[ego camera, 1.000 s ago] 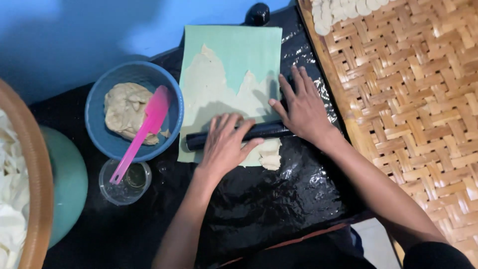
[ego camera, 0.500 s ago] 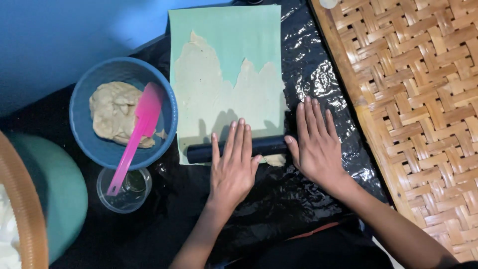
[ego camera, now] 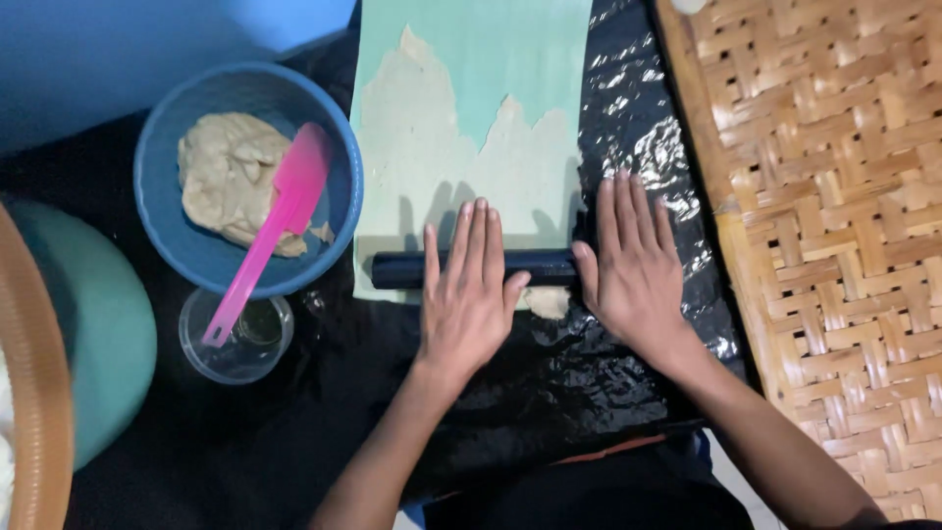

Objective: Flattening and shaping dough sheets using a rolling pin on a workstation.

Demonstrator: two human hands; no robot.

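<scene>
I had my left hand (ego camera: 469, 294) and right hand (ego camera: 633, 270) flat, fingers spread, on the stiff, slippery black rolling pin (ego camera: 471, 267) over soft, tearable dough (ego camera: 442, 167).

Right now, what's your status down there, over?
Both hands flat, left hand and right hand on the black rolling pin. Pin at near edge of the dough sheet. Nothing blocking.

Rolling pin (ego camera: 471, 268) lies across near edge of sheet (ego camera: 510, 59), on spread dough (ego camera: 442, 167). Both hands, left (ego camera: 469, 299) and right (ego camera: 633, 265), rest flat on pin. Bowl (ego camera: 162, 211) left of sheet; spatula (ego camera: 265, 231) in bowl. Cup (ego camera: 240, 344) before bowl. Woven mat (ego camera: 834, 245) right.
</scene>
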